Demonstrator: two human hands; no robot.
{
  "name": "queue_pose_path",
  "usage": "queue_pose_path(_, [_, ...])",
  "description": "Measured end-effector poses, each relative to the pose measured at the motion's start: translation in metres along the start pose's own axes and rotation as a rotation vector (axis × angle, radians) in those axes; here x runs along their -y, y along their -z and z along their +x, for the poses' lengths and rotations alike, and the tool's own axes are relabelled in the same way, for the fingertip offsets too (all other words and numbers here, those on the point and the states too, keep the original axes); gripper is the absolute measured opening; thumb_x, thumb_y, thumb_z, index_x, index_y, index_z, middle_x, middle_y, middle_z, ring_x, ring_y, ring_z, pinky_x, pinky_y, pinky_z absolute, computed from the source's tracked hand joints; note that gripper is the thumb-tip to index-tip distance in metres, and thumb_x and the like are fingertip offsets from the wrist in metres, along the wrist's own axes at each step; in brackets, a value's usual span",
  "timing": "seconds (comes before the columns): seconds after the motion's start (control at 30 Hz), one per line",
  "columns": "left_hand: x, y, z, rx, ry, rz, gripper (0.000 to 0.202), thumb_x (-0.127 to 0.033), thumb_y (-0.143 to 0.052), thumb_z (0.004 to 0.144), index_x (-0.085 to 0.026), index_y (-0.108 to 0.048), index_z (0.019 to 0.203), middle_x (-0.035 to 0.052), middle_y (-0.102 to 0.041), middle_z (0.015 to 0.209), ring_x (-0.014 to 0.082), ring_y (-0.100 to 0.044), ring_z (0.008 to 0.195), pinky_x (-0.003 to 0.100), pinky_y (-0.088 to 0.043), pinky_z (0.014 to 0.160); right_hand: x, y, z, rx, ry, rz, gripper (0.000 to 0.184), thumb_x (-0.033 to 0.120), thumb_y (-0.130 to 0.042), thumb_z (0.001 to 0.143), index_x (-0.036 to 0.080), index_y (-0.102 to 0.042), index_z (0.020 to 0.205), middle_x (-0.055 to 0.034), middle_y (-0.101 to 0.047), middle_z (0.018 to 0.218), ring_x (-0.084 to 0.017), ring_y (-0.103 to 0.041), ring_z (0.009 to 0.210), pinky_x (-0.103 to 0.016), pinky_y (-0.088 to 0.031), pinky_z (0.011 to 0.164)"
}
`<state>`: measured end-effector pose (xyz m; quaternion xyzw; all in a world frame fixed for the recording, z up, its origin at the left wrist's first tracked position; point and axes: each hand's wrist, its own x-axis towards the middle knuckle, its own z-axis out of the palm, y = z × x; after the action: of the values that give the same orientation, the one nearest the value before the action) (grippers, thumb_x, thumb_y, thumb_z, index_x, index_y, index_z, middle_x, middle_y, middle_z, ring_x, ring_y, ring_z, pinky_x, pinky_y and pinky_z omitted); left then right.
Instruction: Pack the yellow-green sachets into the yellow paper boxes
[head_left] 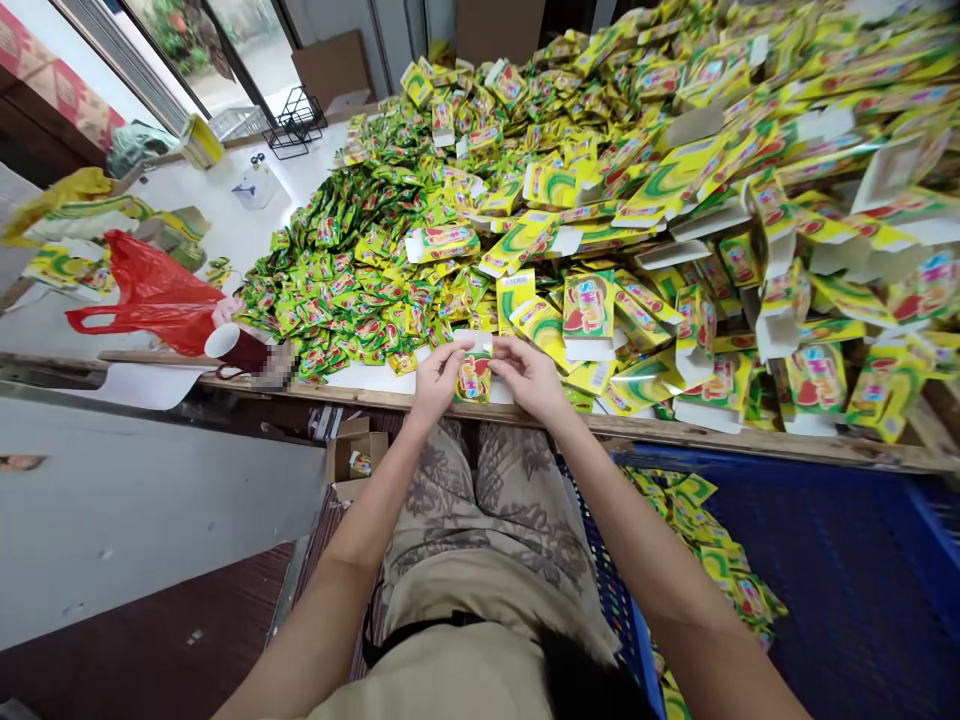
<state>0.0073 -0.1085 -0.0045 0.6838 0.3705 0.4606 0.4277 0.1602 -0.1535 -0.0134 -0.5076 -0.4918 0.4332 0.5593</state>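
Observation:
Both my hands meet at the table's near edge around one small yellow-green carton (473, 376) with a white flap on top. My left hand (437, 378) grips its left side with bent fingers. My right hand (529, 375) pinches its right side and the top flap. Just beyond lies a big heap of small green sachets (352, 290). To the right a pile of folded and flat yellow cartons (675, 230) covers the table.
A dark red mug (238, 349) and a red plastic bag (154, 295) lie at the left of the table's wooden edge (750, 435). A blue crate (840, 580) with finished cartons stands below on my right. A black wire rack (296, 122) sits far back.

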Motion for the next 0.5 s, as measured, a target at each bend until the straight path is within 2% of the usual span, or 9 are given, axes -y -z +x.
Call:
queue_pose_path(0.1, [0.01, 0.0, 0.002, -0.017, -0.025, -0.019, 0.025, -0.036, -0.056, 0.085, -0.02, -0.071, 0.096, 0.0077, -0.07, 0.098, 0.0196, -0.063, 0.095, 0.035, -0.047, 0.089, -0.011, 0.002, 0.007, 0.026, -0.081, 0.09, 0.037, 0.044, -0.068, 0.07, 0.022, -0.062, 0.1, -0.0041, -0.067, 0.091, -0.02, -0.064, 0.089, -0.039, -0.051, 0.086])
queue_pose_path(0.2, [0.013, -0.002, 0.003, -0.018, -0.04, -0.033, 0.024, -0.037, -0.057, 0.084, -0.02, -0.072, 0.091, 0.007, -0.071, 0.094, 0.0192, -0.063, 0.092, 0.034, -0.048, 0.086, -0.008, 0.004, 0.013, -0.016, -0.158, 0.088, 0.033, 0.047, -0.068, 0.068, 0.021, -0.06, 0.086, -0.0011, -0.064, 0.081, -0.017, -0.062, 0.079, -0.034, -0.053, 0.077])
queue_pose_path(0.3, [0.015, -0.004, 0.003, 0.046, 0.034, -0.04, 0.027, -0.039, -0.055, 0.084, -0.019, -0.072, 0.088, 0.0069, -0.071, 0.089, 0.0183, -0.064, 0.085, 0.031, -0.048, 0.08, -0.005, 0.006, 0.019, -0.004, -0.282, 0.11, 0.029, 0.044, -0.068, 0.065, 0.02, -0.057, 0.078, 0.0015, -0.061, 0.073, -0.014, -0.059, 0.071, -0.029, -0.052, 0.067])
queue_pose_path(0.37, [0.017, -0.005, 0.003, 0.097, 0.074, -0.062, 0.028, -0.039, -0.054, 0.086, -0.018, -0.071, 0.087, 0.0074, -0.07, 0.091, 0.0182, -0.064, 0.087, 0.031, -0.048, 0.082, -0.004, 0.008, 0.021, 0.038, -0.348, 0.146, 0.027, 0.039, -0.068, 0.065, 0.02, -0.055, 0.078, 0.0018, -0.062, 0.075, -0.013, -0.059, 0.07, -0.027, -0.051, 0.065])
queue_pose_path(0.43, [0.02, -0.005, 0.003, 0.105, 0.093, -0.132, 0.025, -0.039, -0.057, 0.084, -0.018, -0.069, 0.089, 0.0072, -0.069, 0.092, 0.0176, -0.063, 0.089, 0.031, -0.048, 0.083, -0.004, 0.009, 0.021, 0.073, -0.353, 0.177, 0.026, 0.035, -0.067, 0.065, 0.02, -0.056, 0.082, 0.0011, -0.064, 0.079, -0.014, -0.06, 0.072, -0.027, -0.05, 0.067])
queue_pose_path(0.5, [0.024, -0.006, 0.004, 0.065, 0.113, -0.251, 0.026, -0.039, -0.064, 0.078, -0.018, -0.064, 0.094, 0.0055, -0.068, 0.091, 0.0157, -0.063, 0.086, 0.029, -0.049, 0.08, -0.004, 0.011, 0.02, 0.1, -0.275, 0.162, 0.026, 0.034, -0.065, 0.068, 0.02, -0.057, 0.089, -0.0007, -0.067, 0.085, -0.015, -0.062, 0.077, -0.03, -0.051, 0.072])
